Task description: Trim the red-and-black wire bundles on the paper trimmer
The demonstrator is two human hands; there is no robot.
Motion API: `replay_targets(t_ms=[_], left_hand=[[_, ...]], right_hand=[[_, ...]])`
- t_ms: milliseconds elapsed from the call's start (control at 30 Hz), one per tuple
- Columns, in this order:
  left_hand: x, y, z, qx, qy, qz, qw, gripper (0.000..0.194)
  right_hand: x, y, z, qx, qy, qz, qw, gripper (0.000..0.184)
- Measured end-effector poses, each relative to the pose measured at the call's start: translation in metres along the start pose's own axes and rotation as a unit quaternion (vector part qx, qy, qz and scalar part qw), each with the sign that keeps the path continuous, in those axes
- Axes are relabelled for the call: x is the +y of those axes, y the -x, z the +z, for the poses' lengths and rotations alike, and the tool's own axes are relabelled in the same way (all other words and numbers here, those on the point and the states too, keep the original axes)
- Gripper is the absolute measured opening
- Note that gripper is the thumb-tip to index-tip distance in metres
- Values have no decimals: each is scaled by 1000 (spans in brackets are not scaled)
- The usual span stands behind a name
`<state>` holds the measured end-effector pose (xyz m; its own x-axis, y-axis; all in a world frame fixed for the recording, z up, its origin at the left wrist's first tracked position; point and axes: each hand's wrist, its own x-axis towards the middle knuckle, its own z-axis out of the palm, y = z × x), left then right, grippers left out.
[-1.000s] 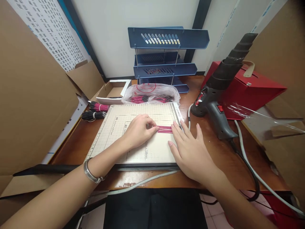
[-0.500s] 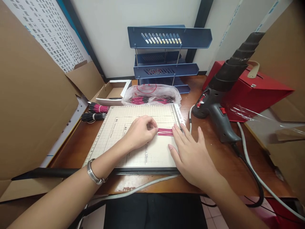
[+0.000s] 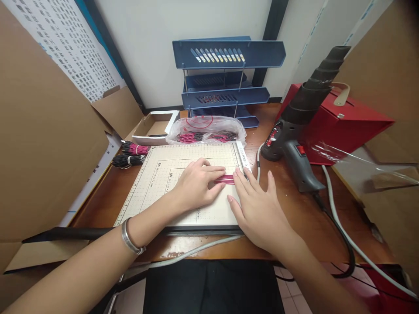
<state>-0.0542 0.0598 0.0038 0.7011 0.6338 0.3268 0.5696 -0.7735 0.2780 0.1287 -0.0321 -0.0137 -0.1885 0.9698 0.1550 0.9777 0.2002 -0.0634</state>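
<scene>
Red wires, one row: lying on gridded board, near its right edge, between the hands. Left hand: grip part-open, thumb and fingers parted astride the wires, seemingly to keep them side by side. Right hand: grip open, fingers laid flat over the wires' right portion, apparently steadying them. Wire ends: hidden under fingers. Wire count: indistinct.

My right hand rests flat over one end of the pink wires on the gridded board, my left hand flanks their other end, and a heat gun stands to my right.
</scene>
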Motion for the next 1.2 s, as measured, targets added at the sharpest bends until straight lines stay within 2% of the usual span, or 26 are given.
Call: replay_targets(t_ms=[300, 633, 867, 1200], left_hand=[[2, -1, 7, 20, -30, -1, 999, 29], [15, 0, 7, 13, -64, -44, 997, 31], [17, 1, 11, 24, -81, -36, 996, 34], [20, 0, 11, 10, -67, -66, 996, 30]], right_hand=[[1, -1, 2, -2, 8, -2, 1000, 65], [3, 1, -2, -11, 4, -5, 1000, 59], [2, 0, 0, -9, 14, -4, 1000, 60], [-1, -2, -3, -58, 30, 19, 998, 62]])
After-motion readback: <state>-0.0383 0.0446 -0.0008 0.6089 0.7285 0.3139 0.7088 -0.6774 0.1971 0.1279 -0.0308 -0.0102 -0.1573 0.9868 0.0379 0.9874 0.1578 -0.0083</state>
